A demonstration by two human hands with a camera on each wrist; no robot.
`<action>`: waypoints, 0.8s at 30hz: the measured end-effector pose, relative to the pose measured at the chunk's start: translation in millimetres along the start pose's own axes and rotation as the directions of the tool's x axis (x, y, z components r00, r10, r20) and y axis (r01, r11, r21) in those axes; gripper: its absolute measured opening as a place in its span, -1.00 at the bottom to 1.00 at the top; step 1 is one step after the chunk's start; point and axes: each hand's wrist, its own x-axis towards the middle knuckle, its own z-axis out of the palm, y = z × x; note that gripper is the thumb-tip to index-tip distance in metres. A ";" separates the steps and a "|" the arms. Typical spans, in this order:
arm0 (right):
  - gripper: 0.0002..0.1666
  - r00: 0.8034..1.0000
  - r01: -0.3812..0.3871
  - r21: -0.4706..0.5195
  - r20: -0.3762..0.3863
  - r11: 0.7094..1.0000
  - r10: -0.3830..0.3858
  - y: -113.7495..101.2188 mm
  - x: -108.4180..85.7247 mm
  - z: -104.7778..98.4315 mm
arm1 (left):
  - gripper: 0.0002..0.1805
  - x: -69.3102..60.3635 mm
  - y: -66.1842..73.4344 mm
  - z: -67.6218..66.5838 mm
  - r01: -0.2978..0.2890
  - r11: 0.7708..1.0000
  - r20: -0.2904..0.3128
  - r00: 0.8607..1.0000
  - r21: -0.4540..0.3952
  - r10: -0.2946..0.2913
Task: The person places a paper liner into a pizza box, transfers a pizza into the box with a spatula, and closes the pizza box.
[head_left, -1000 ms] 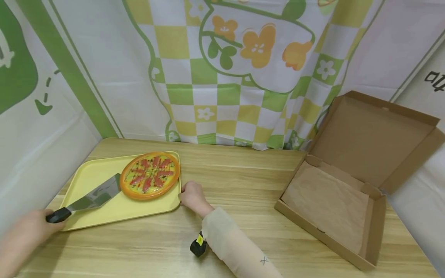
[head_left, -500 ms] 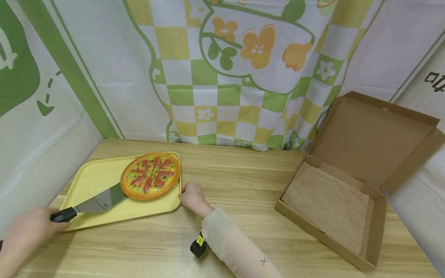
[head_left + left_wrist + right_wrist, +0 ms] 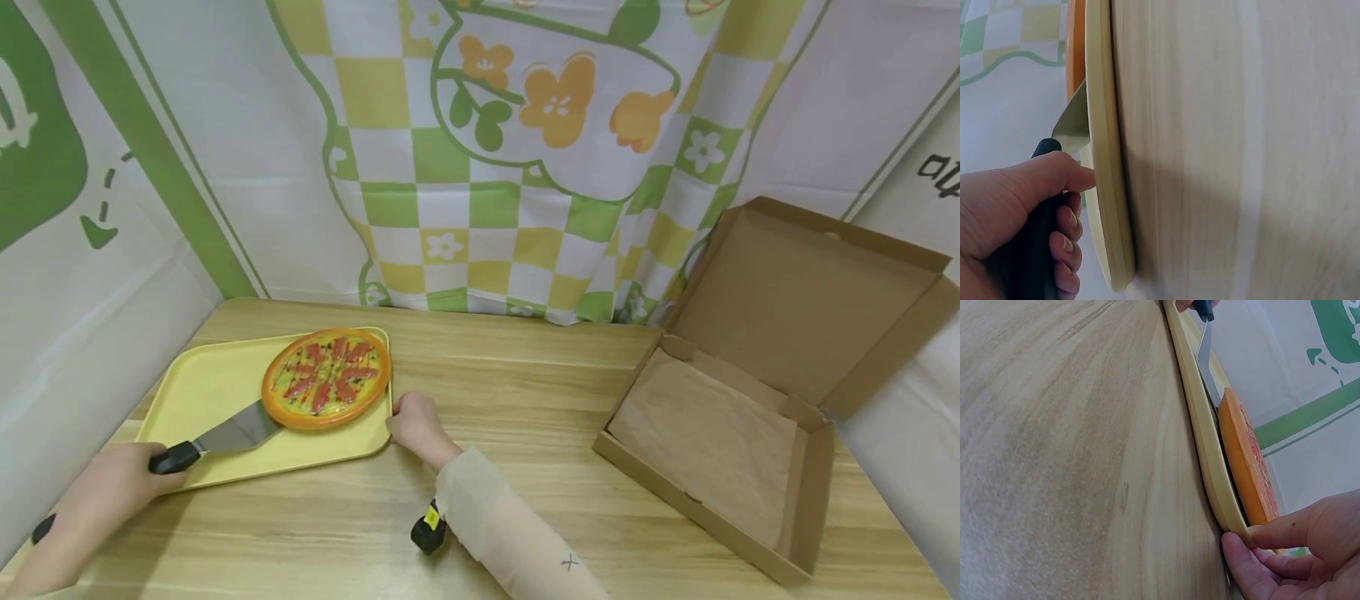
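Observation:
My left hand [image 3: 123,483] grips the black handle [image 3: 175,457] of a metal spatula [image 3: 238,428]; in the left wrist view its fingers [image 3: 1067,242] curl round the handle. The blade's front part is hidden under the near-left edge of a pizza [image 3: 327,379] with an orange crust. That pizza lies at the right end of a yellow tray [image 3: 202,383]. My right hand [image 3: 420,427] pinches the tray's right rim, thumb and fingers on either side of it in the right wrist view [image 3: 1310,550].
An open cardboard box [image 3: 712,442] lined with brown paper stands on the wooden table [image 3: 517,400] at the right, its lid [image 3: 810,292] raised. A black device with a yellow label [image 3: 428,528] is beside my right sleeve. A patterned curtain [image 3: 487,200] hangs behind.
My left hand has moved right with the spatula, and more of the blade is under the pizza. The pizza has shifted very slightly right. My right hand has stayed on the rim.

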 end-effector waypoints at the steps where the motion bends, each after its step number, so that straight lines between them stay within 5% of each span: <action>1: -0.95 1.000 -0.001 0.001 0.000 1.000 0.001 -0.1 0.0 -0.1 | -0.68 0.4 2.0 0.3 -0.004 1.000 0.004 1.000 -0.009 0.004; 8: -0.94 1.000 0.008 -0.001 -0.003 1.000 -0.008 0.5 -0.6 -0.1 | -0.76 2.2 14.7 2.8 0.027 0.999 0.046 0.999 -0.034 -0.025; 24: -0.94 1.000 0.012 -0.013 -0.003 1.000 -0.012 0.5 -1.5 -0.2 | -0.80 18.1 34.6 10.6 0.087 0.993 0.009 0.996 -0.083 -0.086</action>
